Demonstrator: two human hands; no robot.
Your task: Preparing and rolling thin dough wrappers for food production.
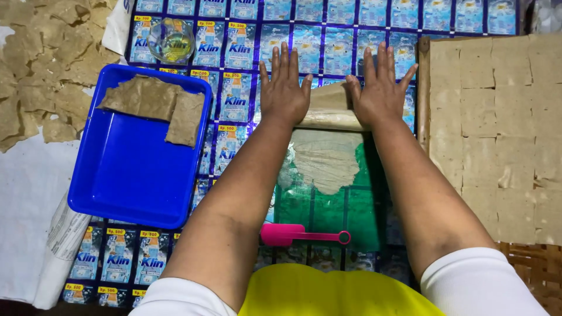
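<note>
- The left hand (284, 82) lies flat, fingers spread, pressing on the left end of a pale rolling pin (331, 119); it grips nothing.
- The right hand (381, 86) presses flat on the right end.
- Flattened dough (325, 161) lies just behind the pin on green plastic sheet (328, 213).
- A blue tray (126, 169) holds dough slabs at left.
- A pink scraper (293, 234) lies near the front edge.

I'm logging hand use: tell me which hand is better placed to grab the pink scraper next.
Probably the left hand. Both palms lie flat on the roller, but the pink scraper lies beside the left forearm, blade end toward it; the right hand would have to cross over.
</note>
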